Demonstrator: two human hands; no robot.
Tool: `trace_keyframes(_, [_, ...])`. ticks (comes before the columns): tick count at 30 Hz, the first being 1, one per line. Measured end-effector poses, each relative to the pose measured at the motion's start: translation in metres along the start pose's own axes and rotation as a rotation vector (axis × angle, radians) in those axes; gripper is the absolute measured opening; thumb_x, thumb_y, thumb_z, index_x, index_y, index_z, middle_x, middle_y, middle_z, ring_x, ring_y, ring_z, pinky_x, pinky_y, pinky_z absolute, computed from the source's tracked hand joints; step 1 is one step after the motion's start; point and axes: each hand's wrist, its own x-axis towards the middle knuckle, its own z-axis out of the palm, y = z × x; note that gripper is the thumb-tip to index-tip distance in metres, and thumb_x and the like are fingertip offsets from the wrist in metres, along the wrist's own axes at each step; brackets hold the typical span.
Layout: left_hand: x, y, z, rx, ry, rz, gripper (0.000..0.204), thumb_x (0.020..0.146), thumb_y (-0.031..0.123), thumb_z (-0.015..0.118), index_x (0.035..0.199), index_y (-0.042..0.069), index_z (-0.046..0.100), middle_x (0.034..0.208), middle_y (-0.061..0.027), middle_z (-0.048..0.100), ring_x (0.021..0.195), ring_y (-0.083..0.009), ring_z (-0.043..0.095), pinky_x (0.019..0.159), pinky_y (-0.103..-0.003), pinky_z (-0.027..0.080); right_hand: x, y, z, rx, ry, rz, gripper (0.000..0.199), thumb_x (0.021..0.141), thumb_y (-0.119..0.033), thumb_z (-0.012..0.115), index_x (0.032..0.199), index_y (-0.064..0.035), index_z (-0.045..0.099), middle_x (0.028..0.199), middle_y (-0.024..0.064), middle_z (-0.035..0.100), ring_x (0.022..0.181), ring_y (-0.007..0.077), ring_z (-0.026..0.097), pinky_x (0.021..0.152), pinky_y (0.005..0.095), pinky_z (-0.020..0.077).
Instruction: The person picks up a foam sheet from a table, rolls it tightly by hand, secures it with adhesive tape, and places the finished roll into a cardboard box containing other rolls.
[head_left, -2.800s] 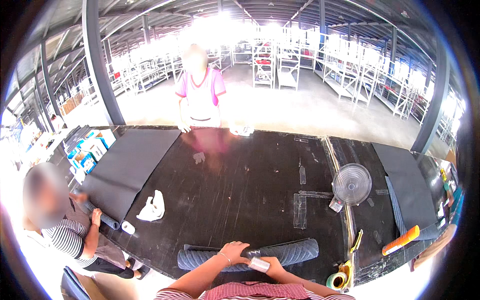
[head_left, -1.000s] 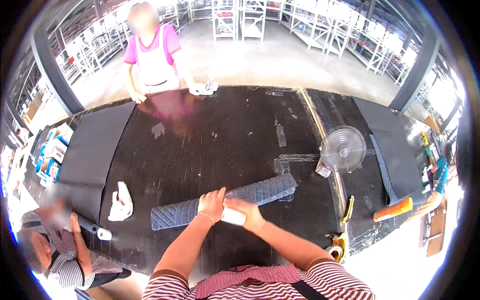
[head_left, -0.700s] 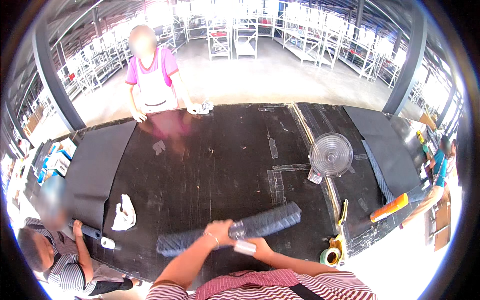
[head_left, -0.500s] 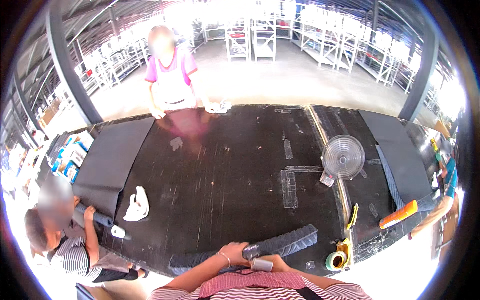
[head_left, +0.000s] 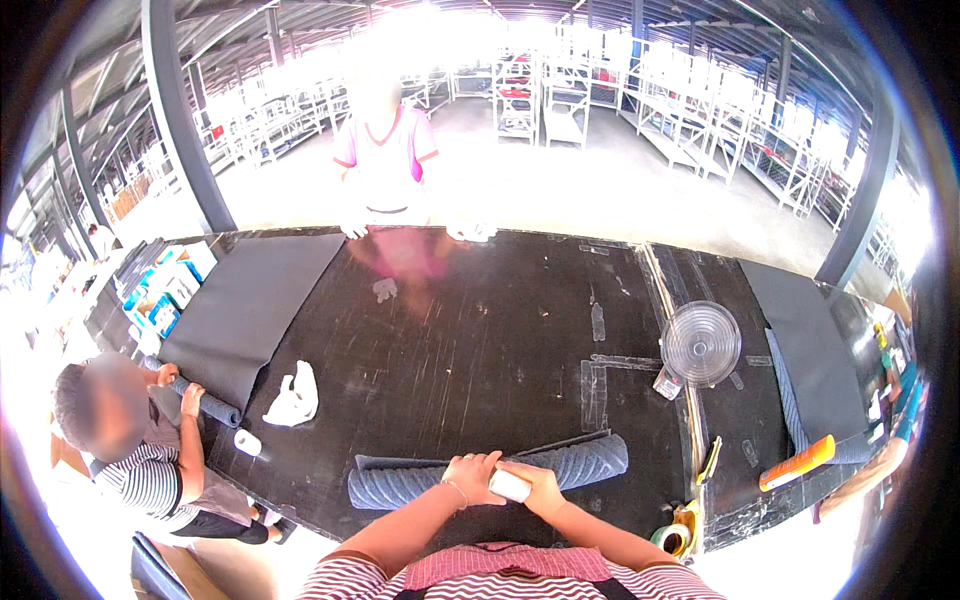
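My left hand point(head_left: 472, 476) rests palm-down on the rolled grey mat point(head_left: 490, 472), fingers curled over its top. My right hand point(head_left: 532, 487) is closed around a small white roll point(head_left: 508, 486), held against the mat just beside the left hand. The mat lies lengthwise at the near edge of the black desk point(head_left: 480, 340). At 2 o'clock from it stands a small fan point(head_left: 700, 343); at 10 o'clock lies a white rag point(head_left: 292, 397).
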Motion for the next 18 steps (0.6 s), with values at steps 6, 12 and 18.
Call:
trace_keyframes(6, [0.036,-0.039,-0.001,-0.139,0.014,0.148,0.091,0.071,0.049,0.082,0.148,0.014,0.05,0.144,-0.0124,0.057,0.134,-0.033,0.052,0.11,-0.049,0.043,-0.014,0.003,0.008,-0.126,0.048,0.123,0.026,0.085,-0.006,0.073,0.111,-0.0004,0.073,0.103,0.0154,0.077,0.097,0.0244,0.075,0.083,0.0352,0.0572])
trace_keyframes(12, [0.016,-0.004,0.018,0.114,0.225,0.062,0.1,0.073,0.054,0.078,0.154,0.012,0.038,0.147,-0.0125,0.051,0.137,-0.0312,0.049,0.109,-0.054,0.039,0.02,-0.007,-0.007,-0.217,-0.057,0.096,0.024,0.085,-0.006,0.073,0.108,0.0006,0.074,0.101,0.0179,0.076,0.094,0.0295,0.075,0.082,0.0366,0.0581])
trace_keyframes(18, [0.023,-0.02,0.014,0.06,0.205,0.017,0.1,0.071,0.057,0.077,0.155,0.019,0.037,0.137,-0.0109,0.056,0.129,-0.0302,0.054,0.103,-0.051,0.042,0.035,-0.006,0.014,-0.174,0.146,-0.208,0.026,0.084,-0.008,0.073,0.109,-0.0027,0.074,0.103,0.0188,0.075,0.096,0.035,0.074,0.082,0.0424,0.0587])
